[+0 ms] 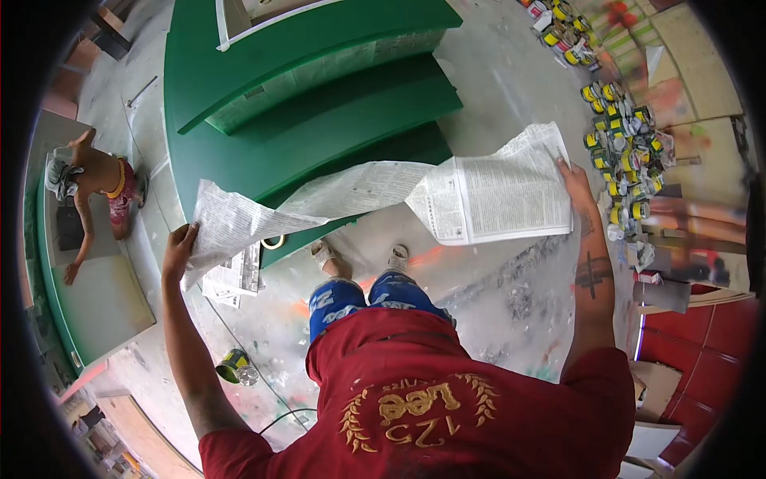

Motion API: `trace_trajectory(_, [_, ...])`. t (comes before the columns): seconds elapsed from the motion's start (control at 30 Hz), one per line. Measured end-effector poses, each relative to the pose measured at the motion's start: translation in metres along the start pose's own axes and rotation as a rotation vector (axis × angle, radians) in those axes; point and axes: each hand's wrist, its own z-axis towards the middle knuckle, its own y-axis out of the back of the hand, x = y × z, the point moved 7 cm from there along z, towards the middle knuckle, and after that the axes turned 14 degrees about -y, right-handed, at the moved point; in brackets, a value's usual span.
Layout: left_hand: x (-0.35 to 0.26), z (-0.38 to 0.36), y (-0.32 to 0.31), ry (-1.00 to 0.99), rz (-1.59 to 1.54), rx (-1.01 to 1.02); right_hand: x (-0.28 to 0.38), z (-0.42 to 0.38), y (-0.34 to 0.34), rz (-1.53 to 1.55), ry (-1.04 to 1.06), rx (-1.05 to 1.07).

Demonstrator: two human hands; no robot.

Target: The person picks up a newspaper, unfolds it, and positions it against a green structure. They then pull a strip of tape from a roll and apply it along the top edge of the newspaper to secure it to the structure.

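A long strip of newspaper (499,195) stretches across the view between my two hands, twisted and sagging in the middle. My left hand (180,249) grips its left end, fingers closed on the paper edge. At the other end, my right hand (573,180) pinches the right edge, where the sheet is broad and folded. Behind the paper stands a green painted stepped counter (311,120), partly hidden by it. A ring like a tape roll (274,241) lies near the counter's lower edge, right of my left hand. More printed sheets (231,279) are below that hand.
An opened paint can (231,363) and a clear cup (248,375) stand on the paint-stained floor at lower left. Many used paint cans (626,152) crowd the right side. At far left another person (104,172) leans over a greenish panel (116,307). A dark cable (287,415) lies near me.
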Motion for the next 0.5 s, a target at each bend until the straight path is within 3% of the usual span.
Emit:
trace_trajectory(0.07, [0.003, 0.000, 0.000, -0.003, 0.202, 0.094, -0.002, 0.005, -0.010, 0.030, -0.011, 0.009])
trace_trajectory(0.13, [0.012, -0.002, 0.001, 0.012, 0.189, 0.081, -0.007, 0.012, -0.017, 0.060, -0.011, 0.021])
trace_trajectory(0.2, [0.026, -0.007, 0.006, 0.036, 0.170, 0.062, -0.014, 0.013, -0.020, 0.044, -0.158, -0.026])
trace_trajectory(0.43, [0.049, -0.025, 0.002, 0.013, 0.028, 0.065, 0.006, -0.022, -0.034, 0.005, -0.205, -0.065])
trace_trajectory(0.5, [0.038, -0.030, -0.008, 0.017, -0.063, 0.087, 0.039, -0.050, -0.047, 0.171, -0.160, 0.103])
